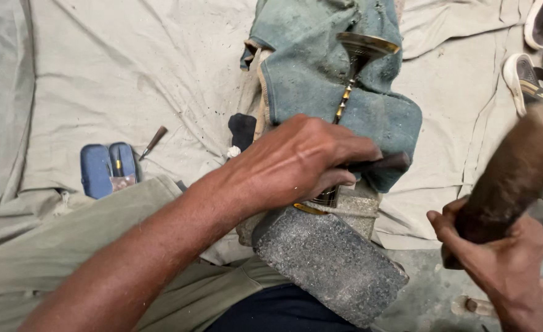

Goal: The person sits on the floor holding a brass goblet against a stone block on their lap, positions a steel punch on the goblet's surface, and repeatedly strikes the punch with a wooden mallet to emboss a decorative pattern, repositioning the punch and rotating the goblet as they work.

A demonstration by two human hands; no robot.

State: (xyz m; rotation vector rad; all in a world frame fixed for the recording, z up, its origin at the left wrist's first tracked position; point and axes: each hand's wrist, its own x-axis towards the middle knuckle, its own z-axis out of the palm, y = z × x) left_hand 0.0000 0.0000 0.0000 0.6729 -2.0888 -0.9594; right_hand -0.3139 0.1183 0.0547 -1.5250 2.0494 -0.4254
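Floor cloth [130,74] beneath: your left hand [296,161] pins a dark punch [379,164] pointing rightward at your right hand [499,255], which is gripping a raised mallet [514,175].

Nothing here is showing a label, sign or screen. The one package-like thing is a small blue case [108,168], lying open on the pale cloth [99,74] at the left, its two rounded halves side by side.

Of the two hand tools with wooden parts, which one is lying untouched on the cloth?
The small awl-like tool left of the brass piece, beside the blue case. The other, a thick wooden mallet, is raised in the right hand.
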